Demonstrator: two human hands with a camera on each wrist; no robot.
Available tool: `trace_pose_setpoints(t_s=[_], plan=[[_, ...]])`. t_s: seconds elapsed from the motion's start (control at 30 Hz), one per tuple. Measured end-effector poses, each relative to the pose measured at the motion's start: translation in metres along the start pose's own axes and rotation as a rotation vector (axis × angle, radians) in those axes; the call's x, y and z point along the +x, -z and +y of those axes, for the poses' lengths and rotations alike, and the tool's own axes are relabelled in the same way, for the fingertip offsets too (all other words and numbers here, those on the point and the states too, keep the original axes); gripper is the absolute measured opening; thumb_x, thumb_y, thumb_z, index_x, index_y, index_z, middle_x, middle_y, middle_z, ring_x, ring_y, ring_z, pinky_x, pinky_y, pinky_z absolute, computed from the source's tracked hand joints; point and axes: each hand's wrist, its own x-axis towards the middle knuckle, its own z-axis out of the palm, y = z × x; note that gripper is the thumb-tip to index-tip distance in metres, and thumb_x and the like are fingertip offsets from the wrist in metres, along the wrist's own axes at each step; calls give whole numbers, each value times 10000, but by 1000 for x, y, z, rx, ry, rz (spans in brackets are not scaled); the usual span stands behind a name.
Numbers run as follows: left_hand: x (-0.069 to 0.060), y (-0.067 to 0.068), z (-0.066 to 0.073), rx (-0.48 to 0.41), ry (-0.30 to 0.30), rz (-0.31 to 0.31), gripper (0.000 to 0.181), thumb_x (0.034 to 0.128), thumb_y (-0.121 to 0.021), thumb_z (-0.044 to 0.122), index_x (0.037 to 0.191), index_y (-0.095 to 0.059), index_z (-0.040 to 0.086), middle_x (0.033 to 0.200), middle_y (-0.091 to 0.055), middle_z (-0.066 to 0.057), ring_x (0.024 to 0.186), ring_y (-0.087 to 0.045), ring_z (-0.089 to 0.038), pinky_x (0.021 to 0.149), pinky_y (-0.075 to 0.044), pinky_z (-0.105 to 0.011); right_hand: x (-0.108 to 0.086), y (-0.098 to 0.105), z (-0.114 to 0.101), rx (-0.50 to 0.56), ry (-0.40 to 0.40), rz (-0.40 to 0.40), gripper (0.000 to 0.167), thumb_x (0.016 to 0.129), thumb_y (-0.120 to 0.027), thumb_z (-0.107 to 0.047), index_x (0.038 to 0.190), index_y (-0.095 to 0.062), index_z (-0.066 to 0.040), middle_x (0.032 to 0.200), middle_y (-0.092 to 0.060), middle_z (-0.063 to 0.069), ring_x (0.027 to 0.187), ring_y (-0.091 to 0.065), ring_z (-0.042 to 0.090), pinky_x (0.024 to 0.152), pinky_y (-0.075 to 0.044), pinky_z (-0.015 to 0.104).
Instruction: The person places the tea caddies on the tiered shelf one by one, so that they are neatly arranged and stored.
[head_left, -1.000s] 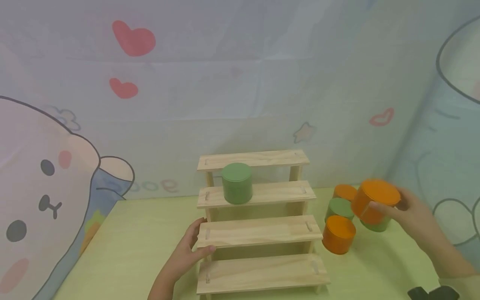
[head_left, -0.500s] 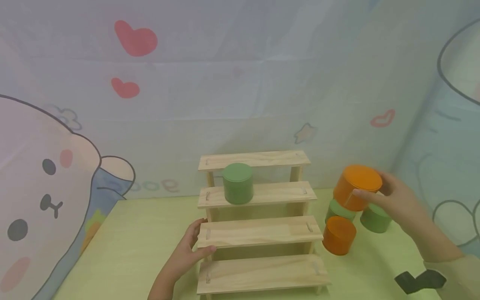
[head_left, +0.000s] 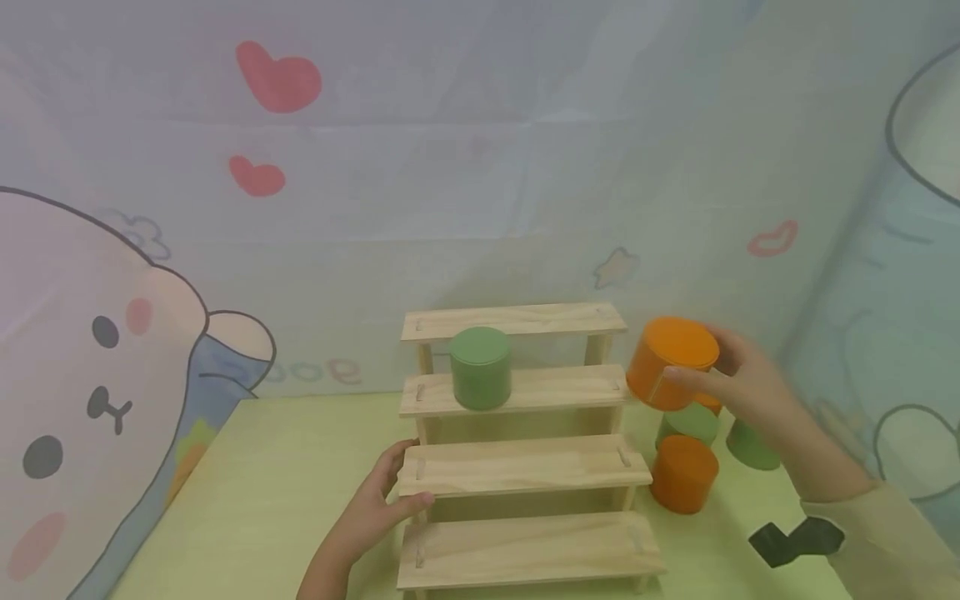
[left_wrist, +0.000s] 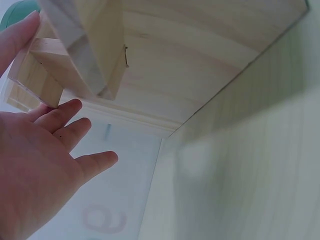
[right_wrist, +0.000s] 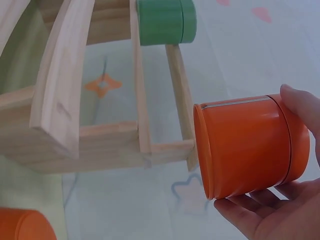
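Right hand [head_left: 750, 398] is gripping orange tin [head_left: 667, 360] just right of wooden rack [head_left: 525, 546], green tin [head_left: 481, 371] sitting farther left on it; left hand [head_left: 372, 510] is holding rack's left side

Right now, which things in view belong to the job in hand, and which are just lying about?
In the job:
Orange tin, held in the right hand
Wooden rack, left hand on its side
Green tin, on the rack
Probably the loose tins beside the rack, untouched

Just surroundings:
Table
Printed backdrop
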Motion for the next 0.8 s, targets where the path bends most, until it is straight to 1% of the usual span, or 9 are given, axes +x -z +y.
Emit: trace_pose_setpoints(t_s=[0.07, 0.13, 0.23, 0.3, 0.4, 0.5, 0.6, 0.63, 0.8], plan=[[0, 0, 0, -2, -1, -2, 783, 874, -718, 288, 1499, -256, 185, 1577, -145, -236, 1426, -100, -494, 1058, -148, -717, 3, -4, -3, 7, 5, 0, 663, 907, -674, -357, 1455, -383, -124, 1353, -506, 59, 1181, -495, 155, 941, -435, 386], [0, 0, 1, -5, 1, -1, 782, 872, -720, 287, 1497, -260, 191, 1576, -146, -236, 1424, -100, -496, 1058, -143, -718, 5, -8, -6, 14, 14, 0, 667, 907, -676, -353, 1456, -380, -115, 1343, -510, 52, 1167, -496, 138, 933, -435, 360], [0, 0, 1, -4, 3, 0, 778, 870, -722, 291, 1493, -264, 204, 1575, -149, -238, 1422, -103, -498, 1059, -140, -718, 8, -14, -11, 36, 19, -8, 690, 898, -685, -364, 1460, -376, -108, 1367, -503, 82, 1225, -484, 233, 944, -447, 415], [0, 0, 1, -4, 3, 1, 776, 871, -721, 290, 1493, -264, 201, 1574, -154, -238, 1420, -106, -502, 1061, -138, -717, 10, -18, -14, 54, 2, -17, 715, 888, -688, -397, 1466, -368, -126, 1398, -487, 96, 1264, -454, 302, 925, -458, 458], [0, 0, 1, -6, -1, 0, 782, 874, -718, 286, 1498, -258, 179, 1574, -165, -232, 1420, -110, -501, 1073, -134, -704, 13, -23, -18, 63, -35, -24, 748, 863, -697, -457, 1470, -368, -170, 1428, -473, 82, 1287, -433, 336, 876, -487, 471], [-1, 0, 2, -8, -6, -1, 785, 876, -717, 282, 1500, -255, 164, 1574, -174, -227, 1421, -114, -496, 1087, -134, -687, 17, -29, -21, 99, -24, -28, 740, 859, -711, -429, 1462, -378, -159, 1425, -475, 84, 1298, -425, 336, 938, -447, 522], [-1, 0, 1, -7, -8, 0, 777, 875, -718, 281, 1496, -262, 174, 1573, -173, -230, 1422, -116, -491, 1094, -136, -675, 22, -35, -23, 121, 14, -23, 717, 863, -725, -367, 1447, -395, -115, 1410, -486, 107, 1319, -410, 346, 1037, -336, 598], [-1, 0, 1, -7, -7, -1, 777, 875, -718, 282, 1496, -263, 175, 1573, -170, -231, 1423, -114, -489, 1096, -136, -672, 24, -37, -24, 131, 22, -21, 713, 861, -731, -350, 1443, -400, -105, 1403, -491, 113, 1316, -413, 345, 1057, -307, 605], [-1, 0, 0, -14, -7, -5, 787, 877, -716, 279, 1501, -252, 161, 1576, -148, -236, 1425, -101, -488, 1098, -134, -667, 30, -47, -28, 139, 14, -34, 742, 850, -739, -374, 1451, -393, -112, 1412, -490, 111, 1307, -421, 343, 1070, -291, 607]])
